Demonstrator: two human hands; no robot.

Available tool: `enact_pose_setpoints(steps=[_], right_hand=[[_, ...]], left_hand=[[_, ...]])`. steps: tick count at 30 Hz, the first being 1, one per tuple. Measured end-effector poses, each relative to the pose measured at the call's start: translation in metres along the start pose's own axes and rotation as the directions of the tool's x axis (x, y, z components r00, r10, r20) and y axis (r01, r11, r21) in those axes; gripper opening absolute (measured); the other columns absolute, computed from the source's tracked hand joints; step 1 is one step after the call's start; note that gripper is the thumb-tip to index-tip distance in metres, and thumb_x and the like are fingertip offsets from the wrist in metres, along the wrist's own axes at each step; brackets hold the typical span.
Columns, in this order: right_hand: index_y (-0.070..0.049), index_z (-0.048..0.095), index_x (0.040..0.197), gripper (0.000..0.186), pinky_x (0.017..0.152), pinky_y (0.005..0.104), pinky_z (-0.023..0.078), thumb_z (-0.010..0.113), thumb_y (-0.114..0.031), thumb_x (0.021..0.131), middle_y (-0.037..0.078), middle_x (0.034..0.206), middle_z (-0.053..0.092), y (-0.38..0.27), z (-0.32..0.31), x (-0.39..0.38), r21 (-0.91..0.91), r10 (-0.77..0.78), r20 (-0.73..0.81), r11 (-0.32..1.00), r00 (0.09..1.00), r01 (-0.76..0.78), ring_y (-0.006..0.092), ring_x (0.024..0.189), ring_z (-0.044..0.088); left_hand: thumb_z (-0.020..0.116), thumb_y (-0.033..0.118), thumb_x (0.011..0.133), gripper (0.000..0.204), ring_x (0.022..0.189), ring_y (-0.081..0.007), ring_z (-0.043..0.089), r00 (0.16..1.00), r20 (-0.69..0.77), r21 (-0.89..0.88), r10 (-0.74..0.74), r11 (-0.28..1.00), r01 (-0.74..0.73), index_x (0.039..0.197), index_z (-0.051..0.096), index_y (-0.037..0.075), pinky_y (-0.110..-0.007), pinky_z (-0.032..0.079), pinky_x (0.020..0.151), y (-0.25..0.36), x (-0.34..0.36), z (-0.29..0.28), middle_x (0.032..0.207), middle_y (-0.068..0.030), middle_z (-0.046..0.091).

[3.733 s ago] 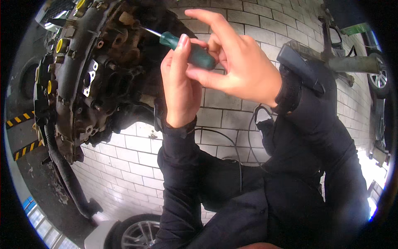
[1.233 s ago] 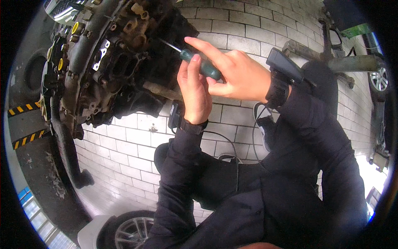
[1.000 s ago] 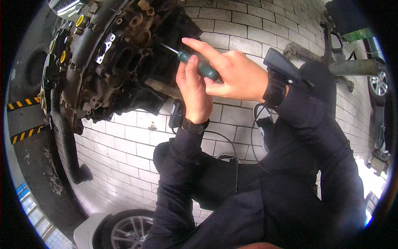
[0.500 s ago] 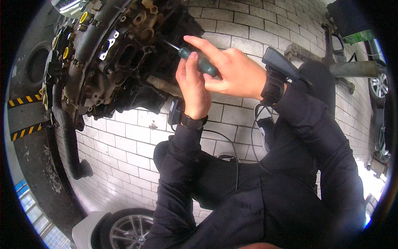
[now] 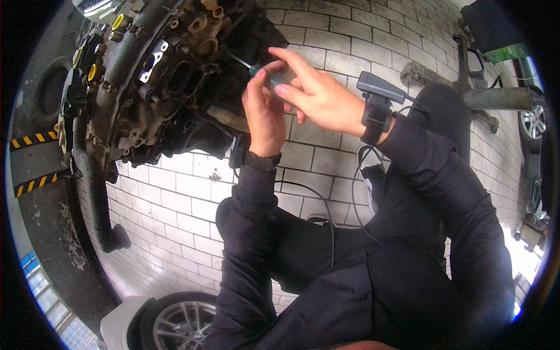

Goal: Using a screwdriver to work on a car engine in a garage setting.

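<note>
A screwdriver with a dark green handle lies between my hands, its thin metal shaft pointing up and left into the dirty engine. Where the tip meets the engine is too dark to make out. My left hand holds the front of the handle, thumb and fingers closed round it. My right hand grips the rear of the handle with its thumb against it, while the index finger stretches out above. Part of the handle is blurred and covered by the fingers.
A dark hose hangs from the engine's left side. White brick-pattern tiles cover the floor. A car wheel stands at the lower left, and a metal lift arm at the right. Cables run from my wrist devices.
My right hand has shifted on the handle, its thumb moving up along it. My left hand has moved slightly left and up. The screwdriver still points at the engine.
</note>
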State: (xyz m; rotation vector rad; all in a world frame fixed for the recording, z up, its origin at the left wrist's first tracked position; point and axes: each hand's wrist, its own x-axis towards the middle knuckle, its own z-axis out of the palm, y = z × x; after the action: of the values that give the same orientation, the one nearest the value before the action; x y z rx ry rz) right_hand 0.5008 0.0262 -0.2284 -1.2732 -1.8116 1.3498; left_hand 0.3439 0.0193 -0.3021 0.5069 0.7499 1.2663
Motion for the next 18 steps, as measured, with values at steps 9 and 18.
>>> enact_pose_setpoints(steps=[9,18], right_hand=[[-0.017,0.030,0.160,0.072,0.068,0.0306,0.056,0.069,-0.021,0.099,0.007,0.089,0.067,0.007,-0.005,0.000,-0.121,-0.082,-0.025,0.990,0.996,0.078,0.0147,0.073,0.067],[-0.016,0.032,0.158,0.072,0.066,0.0307,0.057,0.071,-0.022,0.098,0.009,0.090,0.066,0.013,-0.003,0.000,-0.172,-0.012,-0.049,0.985,0.999,0.003,0.0148,0.071,0.068]], left_hand=[[0.062,0.033,0.104,0.031,0.075,-0.0121,0.067,0.985,-0.140,0.100,0.105,0.991,-0.091,0.107,0.069,0.003,-0.027,0.052,0.068,-0.008,0.007,0.003,0.086,-0.0042,0.069],[0.056,0.040,0.105,0.039,0.071,-0.0108,0.063,0.987,-0.103,0.177,0.125,0.978,-0.106,0.108,0.068,0.003,-0.027,0.047,0.062,-0.010,0.010,0.003,0.083,-0.0038,0.068]])
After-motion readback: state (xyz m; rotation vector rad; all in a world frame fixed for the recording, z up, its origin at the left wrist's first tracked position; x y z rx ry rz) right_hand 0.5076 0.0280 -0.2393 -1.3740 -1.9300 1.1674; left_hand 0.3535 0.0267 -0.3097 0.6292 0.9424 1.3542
